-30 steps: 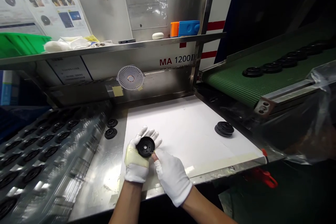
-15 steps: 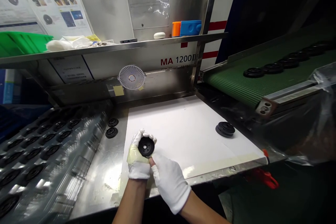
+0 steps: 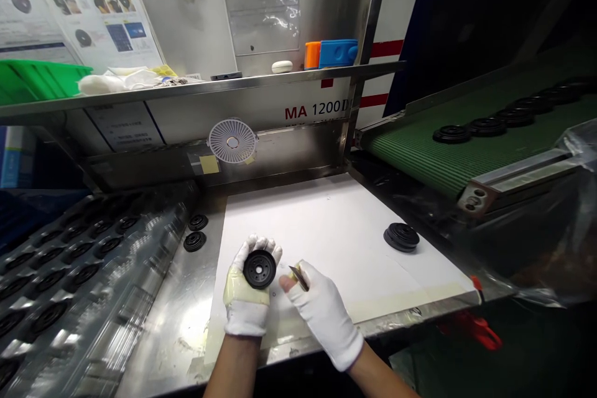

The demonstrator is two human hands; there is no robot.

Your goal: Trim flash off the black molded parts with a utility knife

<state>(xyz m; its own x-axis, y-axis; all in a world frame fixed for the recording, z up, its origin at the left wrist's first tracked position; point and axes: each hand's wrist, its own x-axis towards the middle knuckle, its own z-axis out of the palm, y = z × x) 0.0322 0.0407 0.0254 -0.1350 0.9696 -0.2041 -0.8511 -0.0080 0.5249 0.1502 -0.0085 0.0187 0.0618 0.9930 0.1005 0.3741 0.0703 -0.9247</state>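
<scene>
My left hand [image 3: 246,305], in a white glove with yellowish tape around it, is shut on a round black moulded rubber part [image 3: 259,269], its centre hole and small holes facing up. My right hand [image 3: 324,314], also white-gloved, pinches a small metal blade [image 3: 299,277] between its fingertips. That blade is just right of the black part and not touching it. Both hands are above a white paper sheet [image 3: 336,230]. A stack of similar black parts [image 3: 401,237] stands on the sheet to the right.
Two black parts [image 3: 196,231] lie on the steel bench [image 3: 177,323] left of the sheet. Further left, a clear plastic tray [image 3: 79,273] holds several more. A green conveyor belt [image 3: 420,158] carries a row of black parts at right. A small white fan [image 3: 232,141] is mounted ahead.
My right hand has moved away to the right from the black part, and the blade now shows in its fingertips. My left hand still holds the part, now turned flatter toward me.
</scene>
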